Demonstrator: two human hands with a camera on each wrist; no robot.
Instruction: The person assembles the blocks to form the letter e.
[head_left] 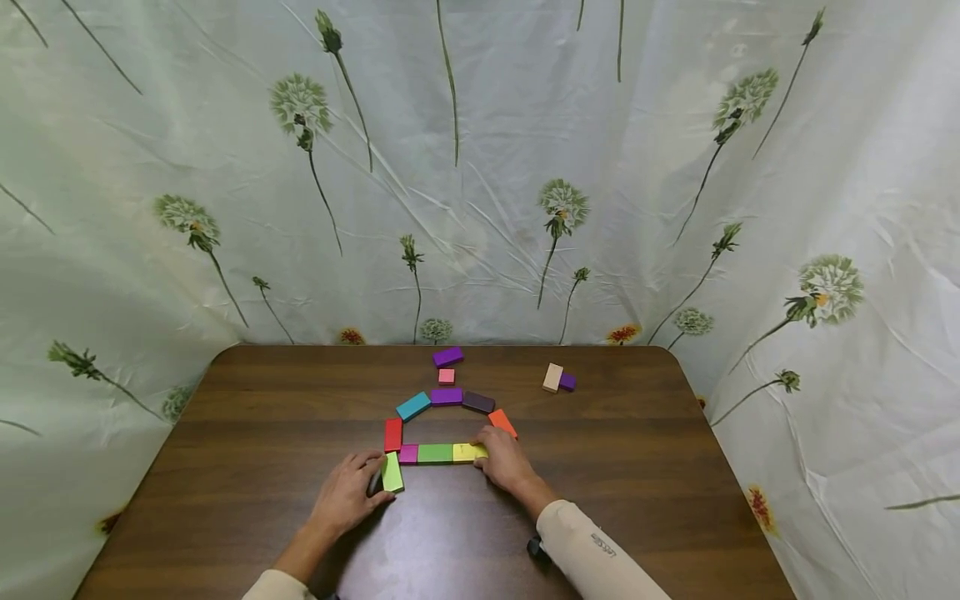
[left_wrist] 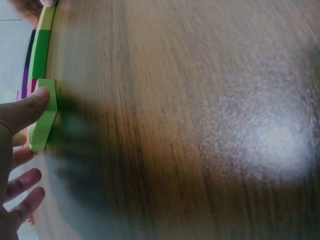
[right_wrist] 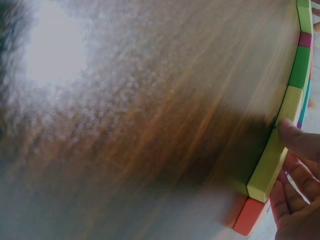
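Observation:
My left hand pinches a lime green block at the left end of a block row; its thumb lies on the near side in the left wrist view. At the other end, my right hand grips a yellow block and covers its right part. In the right wrist view the thumb presses the yellow block's side. Between the hands lie a magenta block and a green block. An orange block lies just beyond the right fingers, a red block beyond the left.
A teal block, a purple block and a dark block arch behind the row. Farther back lie a pink block and another purple one. A beige block touches a small purple block on the wooden table.

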